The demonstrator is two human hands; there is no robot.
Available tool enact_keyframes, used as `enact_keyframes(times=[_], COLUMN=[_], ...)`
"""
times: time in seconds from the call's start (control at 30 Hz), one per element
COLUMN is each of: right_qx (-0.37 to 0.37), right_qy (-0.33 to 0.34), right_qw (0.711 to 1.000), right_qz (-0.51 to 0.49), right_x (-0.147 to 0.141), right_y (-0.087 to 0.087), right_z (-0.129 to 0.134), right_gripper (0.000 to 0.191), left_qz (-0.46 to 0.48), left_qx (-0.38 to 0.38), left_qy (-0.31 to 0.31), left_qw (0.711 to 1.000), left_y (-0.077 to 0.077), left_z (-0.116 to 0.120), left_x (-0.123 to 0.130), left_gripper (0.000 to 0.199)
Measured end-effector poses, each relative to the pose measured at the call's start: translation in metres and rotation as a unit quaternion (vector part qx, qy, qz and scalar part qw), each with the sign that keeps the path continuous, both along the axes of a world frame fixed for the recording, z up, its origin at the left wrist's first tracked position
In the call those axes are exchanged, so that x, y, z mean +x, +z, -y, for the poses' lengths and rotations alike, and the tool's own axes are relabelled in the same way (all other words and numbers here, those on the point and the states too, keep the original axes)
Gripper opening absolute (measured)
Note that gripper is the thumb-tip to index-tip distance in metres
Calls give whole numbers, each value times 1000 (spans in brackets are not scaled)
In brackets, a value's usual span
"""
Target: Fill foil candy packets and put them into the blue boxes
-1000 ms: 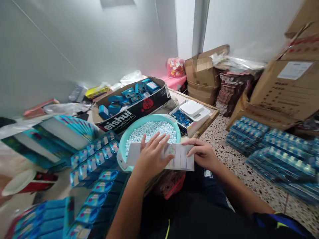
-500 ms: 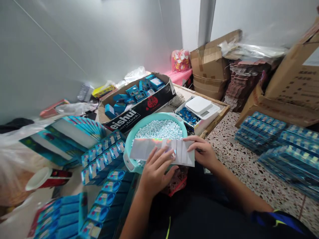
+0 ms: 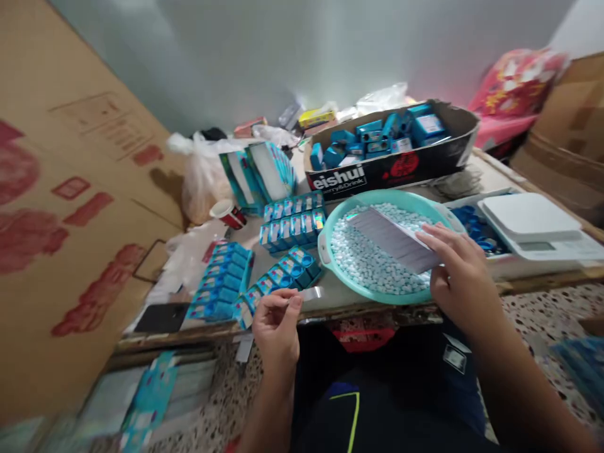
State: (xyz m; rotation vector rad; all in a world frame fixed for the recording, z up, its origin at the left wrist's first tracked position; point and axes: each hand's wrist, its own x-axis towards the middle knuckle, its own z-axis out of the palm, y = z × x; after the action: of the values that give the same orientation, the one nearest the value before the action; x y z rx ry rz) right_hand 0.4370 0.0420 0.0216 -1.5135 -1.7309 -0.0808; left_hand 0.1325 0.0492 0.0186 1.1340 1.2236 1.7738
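Pinching a small shiny strip (image 3: 311, 293) between thumb and fingertips, the left hand (image 3: 276, 327) is hovering over the near edge of the low wooden table (image 3: 542, 281), its fingers closed together on that sliver. Across from it, the right hand (image 3: 460, 277) is gripping the grey sheet of strips (image 3: 394, 239), thumb under and fingers on top, clamped on the sheet's near end. That sheet is lying slantwise over the teal basin (image 3: 330, 255), which is sitting just beyond the right hand and is holding a bed of pale blue-white tablets (image 3: 363, 267).

Just past the left hand, rows of small blue packets (image 3: 283, 274) are lying on the tabletop, with more of them stacked farther out (image 3: 292, 217). Beyond the basin a black carton printed "eishui" (image 3: 391, 167) is holding blue boxes. To the outside of the right hand a white scale (image 3: 531, 220) is resting on a tray. Far out from the left hand a large brown cardboard box (image 3: 70, 239) is filling that side, with a red paper cup (image 3: 229, 214) lying near it.
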Motion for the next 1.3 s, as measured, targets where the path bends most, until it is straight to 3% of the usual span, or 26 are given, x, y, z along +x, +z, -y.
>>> enact_keyframes(times=[0.1,0.23,0.43,0.53,0.7,0.77,0.87,1.0,1.17,1.3], right_qx=[0,-11,-40,-52,-159,-190,-218,-273,-304,-267], right_qy=[22,126,331,350,361,371,402,418,447,475], right_qw=[1000,990,935,930,914,905,888,865,829,802], right_qz=[8,69,125,102,101,87,57,46,142,244], right_x=[-33,-68,-116,-143,-177,-186,-194,-198,-208,-222], right_y=[17,32,44,51,63,65,67,79,92,82], right_z=[8,16,17,7,-21,-34,-51,-71,-92,-107], right_gripper=[86,95,73,68,75,60,21,20,21,21], left_qz=[93,205,289,328,358,380,422,427,456,508], left_qx=[-36,-64,-90,-95,-112,-111,-103,-88,-118,-179], left_qy=[70,89,104,91,58,43,20,5,50,78], left_qw=[993,973,947,936,925,917,901,900,881,839], left_y=[-14,-26,-30,-30,-31,-29,-24,-23,-39,-48], left_z=[19,43,56,53,43,39,33,28,25,21], left_x=[-6,-7,-12,-15,-17,-15,-13,-12,-6,5], left_gripper=[41,47,48,47,40,40,38,31,32,22])
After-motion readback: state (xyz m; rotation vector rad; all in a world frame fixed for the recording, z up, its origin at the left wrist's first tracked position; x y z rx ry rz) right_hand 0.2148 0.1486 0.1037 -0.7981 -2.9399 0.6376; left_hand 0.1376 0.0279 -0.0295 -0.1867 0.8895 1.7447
